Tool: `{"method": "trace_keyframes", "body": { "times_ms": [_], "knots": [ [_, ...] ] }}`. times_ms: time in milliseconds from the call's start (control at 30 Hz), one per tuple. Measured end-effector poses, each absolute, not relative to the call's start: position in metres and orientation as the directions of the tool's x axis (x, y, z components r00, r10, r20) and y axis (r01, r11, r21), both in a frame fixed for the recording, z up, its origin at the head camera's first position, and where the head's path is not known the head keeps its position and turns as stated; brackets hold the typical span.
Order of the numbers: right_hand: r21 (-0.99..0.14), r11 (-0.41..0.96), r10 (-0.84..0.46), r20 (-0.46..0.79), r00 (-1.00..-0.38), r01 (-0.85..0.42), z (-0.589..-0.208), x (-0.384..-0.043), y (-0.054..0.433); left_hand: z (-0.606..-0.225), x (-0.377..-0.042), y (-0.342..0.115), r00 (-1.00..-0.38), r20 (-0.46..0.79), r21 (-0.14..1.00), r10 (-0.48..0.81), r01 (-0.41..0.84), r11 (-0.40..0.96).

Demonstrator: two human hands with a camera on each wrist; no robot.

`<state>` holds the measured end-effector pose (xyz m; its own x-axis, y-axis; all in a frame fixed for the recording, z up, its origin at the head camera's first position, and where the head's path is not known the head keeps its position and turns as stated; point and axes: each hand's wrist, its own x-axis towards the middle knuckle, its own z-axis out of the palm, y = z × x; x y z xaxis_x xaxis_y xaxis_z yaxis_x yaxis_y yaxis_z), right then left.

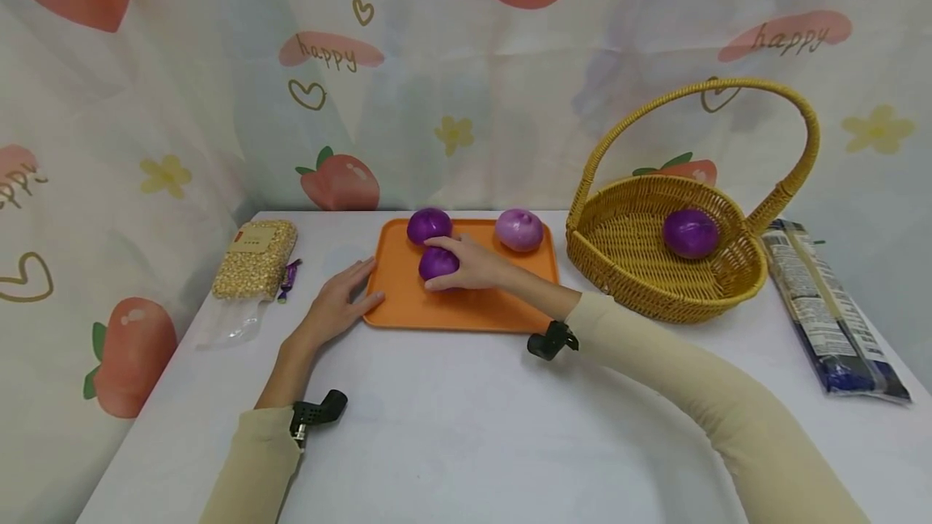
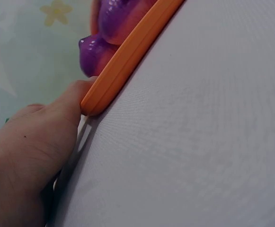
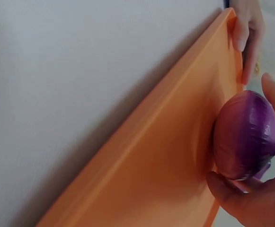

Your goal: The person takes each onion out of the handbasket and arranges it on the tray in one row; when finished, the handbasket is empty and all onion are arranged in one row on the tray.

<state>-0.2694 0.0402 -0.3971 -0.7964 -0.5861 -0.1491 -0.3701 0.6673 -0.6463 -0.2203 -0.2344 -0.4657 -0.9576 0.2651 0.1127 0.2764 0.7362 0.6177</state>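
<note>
A purple onion [image 1: 438, 264] lies on the orange tray [image 1: 473, 314], and my right hand [image 1: 473, 264] holds it from the right side. In the right wrist view the thumb is at the near side of the onion [image 3: 246, 135] and a fingertip curves by its far side. Behind it on the tray is another dark purple onion [image 1: 429, 226]. A paler onion [image 1: 519, 230] sits toward the tray's back right corner. My left hand [image 1: 338, 302] rests at the tray's left edge with fingers extended, its thumb [image 2: 73, 97] on the rim near the corner.
To the right stands a yellow wicker basket [image 1: 619, 281] with a tall handle and a purple onion [image 1: 690, 234] inside. A long blue-and-white packet [image 1: 837, 314] lies beyond it. At left are a bag of yellow grains [image 1: 255, 261] and a small purple-wrapped candy [image 1: 289, 280].
</note>
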Motion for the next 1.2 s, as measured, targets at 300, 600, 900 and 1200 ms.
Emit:
{"method": "trace_keyframes", "body": {
  "times_ms": [300, 600, 900, 1200],
  "knots": [
    [-0.641, 0.664, -0.574, -0.108, -0.812, -0.385, -0.388, -0.271, 0.057, -0.468, -0.221, -0.235, -0.954, 0.131, 0.603, 0.271, 0.293, 0.742],
    [-0.672, 0.625, -0.590, -0.076, -0.803, -0.396, -0.385, -0.271, 0.069, -0.467, -0.220, -0.234, -0.953, 0.133, 0.606, 0.272, 0.295, 0.739],
    [-0.697, 0.605, -0.588, -0.065, -0.806, -0.385, -0.384, -0.269, 0.077, -0.467, -0.220, -0.235, -0.956, 0.119, 0.614, 0.269, 0.284, 0.737],
    [-0.726, 0.537, -0.591, 0.041, -0.805, -0.431, -0.381, -0.271, 0.082, -0.468, -0.220, -0.236, -0.954, 0.130, 0.600, 0.269, 0.292, 0.745]
  ]
}}
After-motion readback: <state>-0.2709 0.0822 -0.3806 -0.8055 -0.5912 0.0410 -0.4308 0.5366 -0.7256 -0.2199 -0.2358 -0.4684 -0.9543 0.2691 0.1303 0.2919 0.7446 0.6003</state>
